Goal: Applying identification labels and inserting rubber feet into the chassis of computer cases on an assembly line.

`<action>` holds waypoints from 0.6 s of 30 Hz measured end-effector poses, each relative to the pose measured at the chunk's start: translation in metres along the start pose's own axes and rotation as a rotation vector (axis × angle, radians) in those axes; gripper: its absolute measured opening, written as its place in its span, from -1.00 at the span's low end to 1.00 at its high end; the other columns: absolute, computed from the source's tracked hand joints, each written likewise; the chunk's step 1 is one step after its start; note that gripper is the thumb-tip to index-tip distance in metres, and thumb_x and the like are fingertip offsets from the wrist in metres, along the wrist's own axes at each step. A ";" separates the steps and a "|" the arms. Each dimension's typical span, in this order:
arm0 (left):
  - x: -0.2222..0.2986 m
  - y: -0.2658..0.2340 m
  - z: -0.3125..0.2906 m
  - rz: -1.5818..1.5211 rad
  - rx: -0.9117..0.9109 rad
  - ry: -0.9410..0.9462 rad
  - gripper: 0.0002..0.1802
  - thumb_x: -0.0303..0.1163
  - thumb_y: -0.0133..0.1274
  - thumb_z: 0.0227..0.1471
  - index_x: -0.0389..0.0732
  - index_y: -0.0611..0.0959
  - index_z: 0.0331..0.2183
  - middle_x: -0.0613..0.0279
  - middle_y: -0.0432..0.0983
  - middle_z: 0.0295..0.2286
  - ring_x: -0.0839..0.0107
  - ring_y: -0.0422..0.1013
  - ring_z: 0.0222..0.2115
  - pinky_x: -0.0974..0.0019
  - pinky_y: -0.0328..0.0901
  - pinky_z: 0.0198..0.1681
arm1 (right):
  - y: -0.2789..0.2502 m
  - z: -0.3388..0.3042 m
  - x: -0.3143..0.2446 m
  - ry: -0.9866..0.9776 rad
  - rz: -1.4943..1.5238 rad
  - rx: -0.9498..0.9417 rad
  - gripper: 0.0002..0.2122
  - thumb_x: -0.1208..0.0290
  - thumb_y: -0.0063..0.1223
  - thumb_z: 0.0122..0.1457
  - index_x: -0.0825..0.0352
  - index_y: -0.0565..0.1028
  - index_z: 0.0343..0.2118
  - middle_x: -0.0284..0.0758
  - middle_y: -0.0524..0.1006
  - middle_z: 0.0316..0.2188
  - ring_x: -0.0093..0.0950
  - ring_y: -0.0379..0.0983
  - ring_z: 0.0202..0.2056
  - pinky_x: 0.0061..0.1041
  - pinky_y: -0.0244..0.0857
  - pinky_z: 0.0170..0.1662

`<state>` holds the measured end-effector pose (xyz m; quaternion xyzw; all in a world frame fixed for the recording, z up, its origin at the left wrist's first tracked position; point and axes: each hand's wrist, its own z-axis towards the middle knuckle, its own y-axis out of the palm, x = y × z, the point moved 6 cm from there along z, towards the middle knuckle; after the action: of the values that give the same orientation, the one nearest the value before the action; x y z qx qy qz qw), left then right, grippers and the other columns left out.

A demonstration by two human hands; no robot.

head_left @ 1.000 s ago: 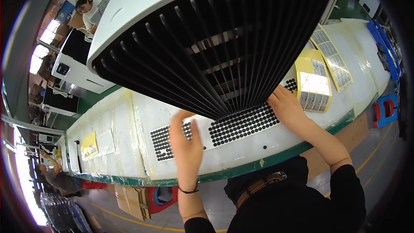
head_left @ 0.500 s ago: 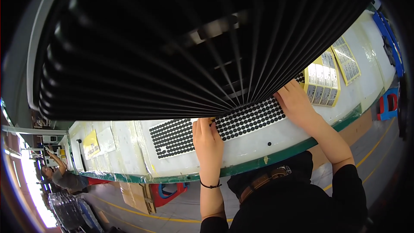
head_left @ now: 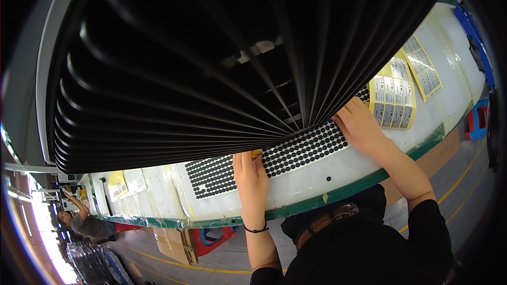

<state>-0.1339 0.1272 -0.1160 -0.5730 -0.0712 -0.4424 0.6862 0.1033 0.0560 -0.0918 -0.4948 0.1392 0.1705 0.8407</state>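
A large black ribbed object (head_left: 174, 84) fills the upper view and hides what lies behind it. My left hand (head_left: 250, 182) is at its lower edge, fingers bent and pressed together, with a small yellow bit (head_left: 256, 154) by the fingertips. What these fingers hold I cannot make out. Farther right, my right hand (head_left: 362, 126) has curled fingers whose tips go out of sight at the ribbed edge. Between the hands lies a white sheet with rows of black round pads (head_left: 306, 150); more rows of pads (head_left: 211, 177) show left of my left hand.
Silver-and-yellow label sheets (head_left: 393, 95) lie on the bench at the right. One loose black pad (head_left: 328, 178) sits near the green bench edge (head_left: 296, 203). Paper sheets (head_left: 119, 184) are at the left. A red-and-blue stool (head_left: 211, 240) stands below; another person (head_left: 87, 221) is far left.
The ribbed object's lower left edge now sits lower in view, and the whole scene is slightly turned. My hands keep nearly the same places on the bench.
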 end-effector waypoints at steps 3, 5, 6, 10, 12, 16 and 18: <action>0.002 0.001 0.000 -0.015 0.022 -0.004 -0.82 -0.67 0.00 -0.03 -0.30 0.44 -0.30 0.12 0.38 -0.42 0.24 0.37 -0.43 0.27 0.27 -0.32 | 0.003 -0.001 0.002 0.002 0.008 -0.011 -0.83 0.64 0.09 -0.05 0.36 0.37 -0.38 -0.25 0.35 -0.42 -0.26 0.33 -0.32 -0.34 0.22 -0.24; -0.001 0.003 0.001 -0.061 0.020 -0.057 -0.79 -0.73 -0.02 -0.09 -0.35 0.47 -0.32 0.05 0.38 -0.41 0.12 0.30 -0.37 0.19 0.24 -0.29 | 0.005 -0.001 0.004 0.006 0.008 -0.009 -0.82 0.63 0.10 -0.06 0.36 0.37 -0.38 -0.25 0.35 -0.42 -0.26 0.33 -0.31 -0.33 0.22 -0.24; -0.001 0.002 0.002 -0.059 0.020 -0.056 -0.79 -0.73 -0.02 -0.09 -0.35 0.47 -0.32 0.05 0.38 -0.41 0.12 0.30 -0.37 0.19 0.24 -0.29 | 0.006 0.000 0.004 0.006 0.009 -0.008 -0.82 0.63 0.10 -0.06 0.36 0.37 -0.38 -0.25 0.35 -0.42 -0.26 0.33 -0.31 -0.33 0.22 -0.24; 0.005 -0.002 0.007 -0.046 0.067 -0.009 -0.80 -0.72 -0.01 -0.07 -0.33 0.47 -0.31 0.05 0.38 -0.42 0.14 0.35 -0.39 0.22 0.26 -0.31 | -0.002 0.005 0.004 -0.003 0.007 0.006 -0.82 0.63 0.10 -0.05 0.37 0.37 -0.37 -0.24 0.35 -0.42 -0.25 0.33 -0.32 -0.33 0.22 -0.24; 0.011 -0.007 0.007 -0.015 0.101 0.057 -0.80 -0.70 0.00 -0.05 -0.30 0.46 -0.30 0.07 0.39 -0.43 0.18 0.38 -0.42 0.27 0.27 -0.33 | -0.010 0.007 0.002 -0.008 -0.008 0.030 -0.82 0.63 0.10 -0.05 0.37 0.37 -0.37 -0.24 0.35 -0.41 -0.24 0.33 -0.32 -0.33 0.23 -0.25; 0.006 -0.007 0.001 0.010 0.120 0.064 -0.78 -0.72 0.02 -0.08 -0.31 0.47 -0.31 0.07 0.40 -0.44 0.17 0.38 -0.42 0.27 0.28 -0.34 | -0.022 0.010 0.006 0.156 0.237 0.064 -0.82 0.64 0.09 0.01 0.40 0.36 -0.33 -0.18 0.36 -0.38 -0.22 0.36 -0.34 -0.37 0.28 -0.29; 0.011 -0.008 -0.001 0.006 0.136 0.091 -0.78 -0.72 0.03 -0.09 -0.32 0.48 -0.31 0.08 0.41 -0.44 0.18 0.39 -0.42 0.27 0.28 -0.34 | -0.039 0.016 0.011 0.240 0.499 0.137 -0.85 0.66 0.04 0.06 0.39 0.33 -0.33 -0.22 0.34 -0.35 -0.35 0.34 -0.30 -0.47 0.24 -0.23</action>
<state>-0.1335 0.1215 -0.1035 -0.5047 -0.0682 -0.4599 0.7274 0.1306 0.0541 -0.0585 -0.4040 0.3663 0.3029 0.7816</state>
